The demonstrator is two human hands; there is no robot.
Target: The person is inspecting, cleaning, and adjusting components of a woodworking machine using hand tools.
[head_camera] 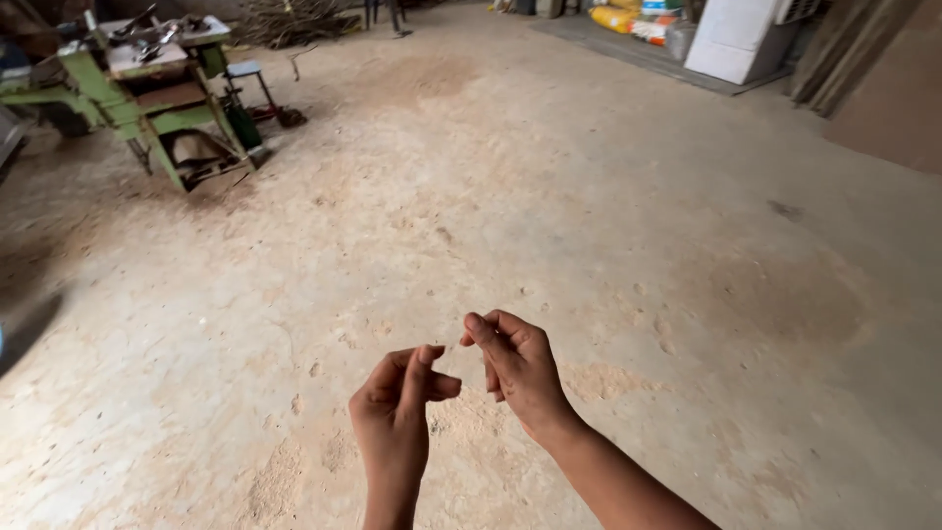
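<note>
Hands together above the sawdust-strewn floor (608,196): left hand (397,407) and right hand (515,363) fingers curled, nothing visibly held, fingertips pointing up.

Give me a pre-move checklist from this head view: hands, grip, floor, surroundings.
1. Both hands in view: ok. Left hand and right hand are raised side by side over the floor.
2. Hands apart from each other: ok, a small gap shows between the fingertips.
3. Anything held: cannot tell. Fingers of both hands are curled and pinched; any item between them is too small to see.
4. Footing: not ok. Sawdust lies in patches on the concrete under and around the hands.
5. Distance from the green woodworking machine: ok, it stands far off at upper left.
6. Stacked boards and white panel at upper right: ok, well away from the hands.
</note>
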